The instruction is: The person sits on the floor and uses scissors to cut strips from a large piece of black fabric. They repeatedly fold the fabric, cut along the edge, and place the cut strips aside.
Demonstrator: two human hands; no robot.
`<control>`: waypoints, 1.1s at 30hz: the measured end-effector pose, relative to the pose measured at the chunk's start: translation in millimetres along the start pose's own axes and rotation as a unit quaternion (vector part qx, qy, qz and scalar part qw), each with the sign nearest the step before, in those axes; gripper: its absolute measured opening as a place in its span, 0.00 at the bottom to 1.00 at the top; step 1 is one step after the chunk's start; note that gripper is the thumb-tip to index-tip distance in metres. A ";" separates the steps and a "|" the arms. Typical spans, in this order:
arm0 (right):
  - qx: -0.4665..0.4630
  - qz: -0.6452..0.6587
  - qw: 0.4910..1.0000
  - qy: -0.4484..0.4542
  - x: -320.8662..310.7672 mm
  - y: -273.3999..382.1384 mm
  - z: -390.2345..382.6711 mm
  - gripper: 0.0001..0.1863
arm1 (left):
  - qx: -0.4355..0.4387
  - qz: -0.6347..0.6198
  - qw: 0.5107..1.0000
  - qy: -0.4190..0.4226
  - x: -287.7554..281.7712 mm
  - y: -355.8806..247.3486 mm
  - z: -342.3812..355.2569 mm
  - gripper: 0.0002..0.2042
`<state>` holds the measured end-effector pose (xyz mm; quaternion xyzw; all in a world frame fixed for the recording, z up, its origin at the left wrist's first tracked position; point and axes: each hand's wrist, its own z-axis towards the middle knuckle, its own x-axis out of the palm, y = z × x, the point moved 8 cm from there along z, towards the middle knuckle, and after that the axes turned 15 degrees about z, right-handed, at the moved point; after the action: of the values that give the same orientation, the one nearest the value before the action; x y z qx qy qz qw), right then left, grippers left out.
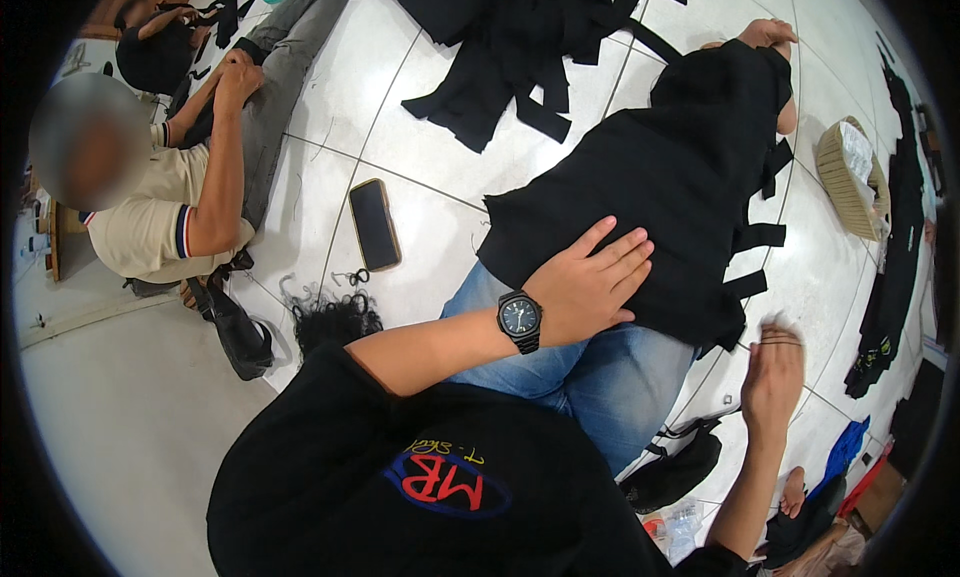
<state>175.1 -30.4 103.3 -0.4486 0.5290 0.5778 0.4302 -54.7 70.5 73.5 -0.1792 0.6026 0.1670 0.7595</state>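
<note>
From where I'm standing: black cloth spread over the seated person's outstretched legs, near edge across the jeans, far end by the bare feet. Left hand flat on it, palm down, fingers extended, not clutching. Right hand off to the right, above the floor, apart from the cloth; fingertips blurred, thin dark lines across the fingers, can't tell if it's gripping anything.

Black strips poke out along the cloth's right side; joined or just underneath, can't tell. More of the same in the black pile ahead. Phone on the floor at left.

Handling, my guess: light, soft, limp, not fragile; probably slides on denim, near edge looks ready to curl. Best hold: flat palm mid-panel, other hand pinching a corner or the right edge.
</note>
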 end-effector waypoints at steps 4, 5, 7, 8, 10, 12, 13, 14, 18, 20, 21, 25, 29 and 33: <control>0.031 0.054 0.988 0.138 25.6 -18.1 -45.5 0.09 | 0.032 0.037 0.999 -0.008 10.7 -8.5 -11.6 0.20; 0.025 0.064 0.989 0.131 22.3 -29.1 -61.2 0.09 | 0.036 0.037 0.999 -0.011 11.3 -10.4 -13.5 0.19; 0.054 0.067 0.990 0.111 7.8 -61.1 -94.5 0.10 | 0.039 0.030 0.999 -0.008 13.1 -12.4 -13.1 0.19; 0.100 0.037 0.988 0.111 3.7 -82.5 -110.1 0.10 | 0.039 0.029 0.999 -0.006 13.2 -12.7 -13.9 0.18; 0.195 -0.015 0.973 0.122 -0.3 -117.5 -131.2 0.12 | 0.036 0.032 0.999 -0.001 13.9 -11.7 -13.3 0.18; 0.248 0.143 0.950 0.126 20.6 -111.6 -141.3 0.17 | 0.033 0.027 0.999 0.005 14.2 -10.4 -11.1 0.18; 0.327 0.271 0.882 0.202 38.1 -106.8 -147.6 0.22 | 0.031 0.019 0.999 0.009 14.1 -9.8 -10.2 0.19; 0.417 0.364 0.790 0.263 50.2 -92.5 -150.3 0.27 | 0.028 0.013 0.999 0.015 13.9 -8.3 -10.8 0.19; 0.203 0.692 0.680 -0.135 -2.5 -1.2 -29.6 0.22 | -0.004 -0.047 0.999 0.023 3.8 3.2 -14.4 0.24; 0.124 0.302 0.928 -0.180 -33.3 17.4 7.4 0.19 | -0.011 -0.026 1.000 0.014 4.3 11.3 -13.0 0.26; -0.008 0.017 0.996 -0.089 -21.9 32.7 25.0 0.20 | -0.008 -0.003 1.000 0.022 5.9 13.0 -18.6 0.26; 0.035 0.079 0.992 0.087 29.2 -7.7 -20.8 0.09 | 0.014 0.017 1.000 0.010 11.2 12.0 -19.8 0.25; 0.063 0.094 0.988 0.102 20.9 -60.2 -79.4 0.11 | 0.016 0.020 1.000 0.006 14.1 5.7 -19.6 0.24; 0.204 0.064 0.969 0.128 16.1 -122.3 -122.6 0.13 | 0.008 0.020 1.000 0.015 15.7 4.7 -19.7 0.25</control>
<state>298.0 -143.8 55.4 -0.3866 0.7138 0.4223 0.4033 -70.3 65.9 53.8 -0.1632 0.6187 0.1748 0.7484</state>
